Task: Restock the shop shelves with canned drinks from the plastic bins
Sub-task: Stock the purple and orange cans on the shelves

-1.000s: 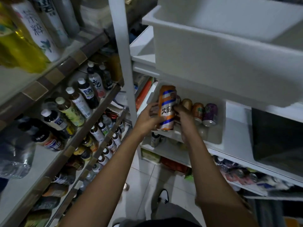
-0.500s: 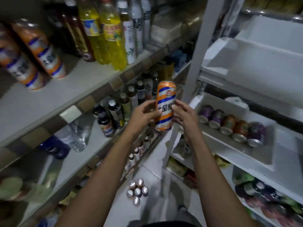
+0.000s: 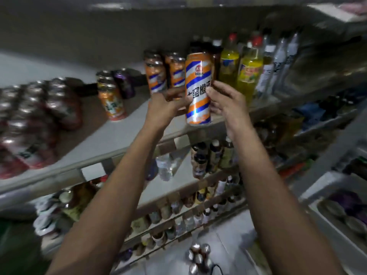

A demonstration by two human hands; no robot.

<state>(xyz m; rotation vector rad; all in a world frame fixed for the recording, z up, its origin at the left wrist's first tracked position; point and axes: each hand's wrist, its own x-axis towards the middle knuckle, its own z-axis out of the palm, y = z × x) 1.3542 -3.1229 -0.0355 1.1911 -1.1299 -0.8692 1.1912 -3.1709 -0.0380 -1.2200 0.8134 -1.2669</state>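
Both hands hold one tall orange, white and blue striped can. The left hand is curled round its lower left side, and the right hand grips its right side with the thumb across the printed front. The can is upright with a slight lean, and its base seems to be in the air at the front lip of the grey shelf, not resting on it. A second ago the same two-handed hold had this can over the white plastic bin, where other cans lay in a row. Half a second ago it was midway through the turn toward the shelving. The bin now sits low and well off to the right of the right hand, so the carry looks nearly done and only the set-down remains. Just behind the left hand's fingers stand two matching striped cans, the likely row for this one. Yellow bottles stand close behind the right hand. Farther left of the left hand is a shorter orange can, and beyond it a blurred block of red cans. Below both forearms, a cluster of cans stands on the floor.
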